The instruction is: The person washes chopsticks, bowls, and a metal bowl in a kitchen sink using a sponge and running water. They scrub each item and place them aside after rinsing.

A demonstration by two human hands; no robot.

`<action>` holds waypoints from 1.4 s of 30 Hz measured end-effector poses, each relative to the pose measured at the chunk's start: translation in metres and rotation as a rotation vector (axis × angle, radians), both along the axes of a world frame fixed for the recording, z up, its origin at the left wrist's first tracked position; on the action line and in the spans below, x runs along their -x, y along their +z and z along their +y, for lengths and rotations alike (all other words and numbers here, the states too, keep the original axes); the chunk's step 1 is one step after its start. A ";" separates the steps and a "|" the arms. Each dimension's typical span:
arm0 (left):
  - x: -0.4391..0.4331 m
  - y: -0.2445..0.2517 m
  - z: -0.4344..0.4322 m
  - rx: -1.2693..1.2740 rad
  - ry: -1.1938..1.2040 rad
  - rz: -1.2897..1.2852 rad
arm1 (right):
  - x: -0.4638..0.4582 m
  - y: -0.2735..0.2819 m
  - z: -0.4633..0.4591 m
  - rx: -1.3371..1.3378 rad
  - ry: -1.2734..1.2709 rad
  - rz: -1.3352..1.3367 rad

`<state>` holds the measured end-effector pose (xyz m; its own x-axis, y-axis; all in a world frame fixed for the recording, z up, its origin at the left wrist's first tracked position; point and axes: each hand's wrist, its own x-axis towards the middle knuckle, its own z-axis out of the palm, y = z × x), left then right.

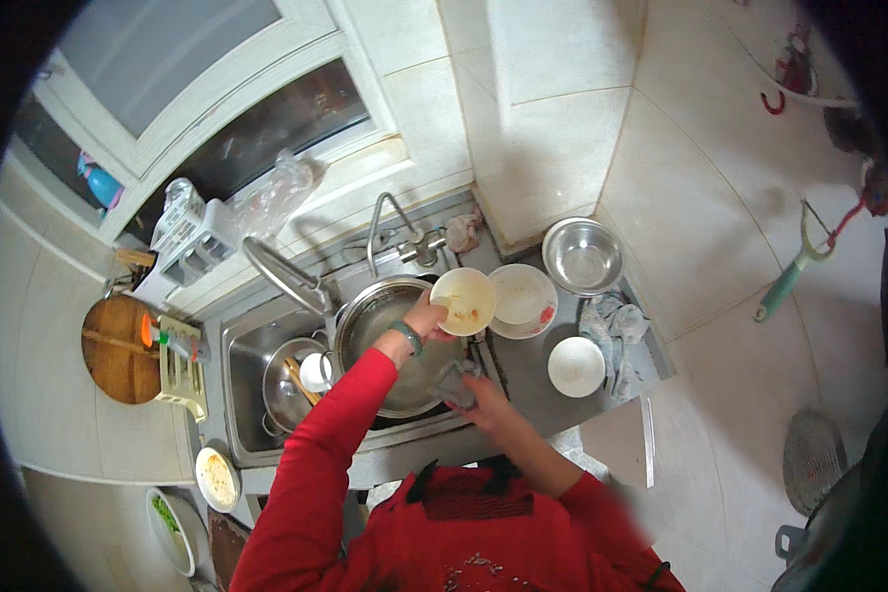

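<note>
My left hand (427,320) grips a pale bowl (468,300) by its near left rim, tilted so that food scraps show inside it. Below it, a wide steel pot (385,385) sits over the sink and holds cloudy water. In my right hand (485,403) is a grey dishcloth (455,386), held over the pot's right rim. Beside the held bowl, a pale bowl (519,294) is nested in a larger dish with a red pattern (547,316). A white bowl (576,367) stands farther right on the counter.
A faucet (288,277) arches over the left sink basin (248,370), where a smaller steel pot (277,388) holds a white cup (315,372). Steel basins (582,256) and a crumpled cloth (614,333) lie at the counter's right end. A round wooden board (118,351) leans at left.
</note>
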<state>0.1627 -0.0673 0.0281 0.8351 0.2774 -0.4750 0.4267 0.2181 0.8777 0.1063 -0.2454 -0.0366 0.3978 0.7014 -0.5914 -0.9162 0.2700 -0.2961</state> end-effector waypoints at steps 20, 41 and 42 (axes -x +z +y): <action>0.128 -0.104 0.078 -0.964 0.143 0.355 | -0.006 -0.005 0.018 -0.003 0.042 -0.054; 0.133 -0.039 0.058 -0.941 0.456 0.046 | 0.005 0.037 0.083 0.324 0.395 -1.096; 0.136 -0.048 0.059 -0.676 0.483 0.017 | 0.012 0.036 0.089 0.312 0.563 -1.356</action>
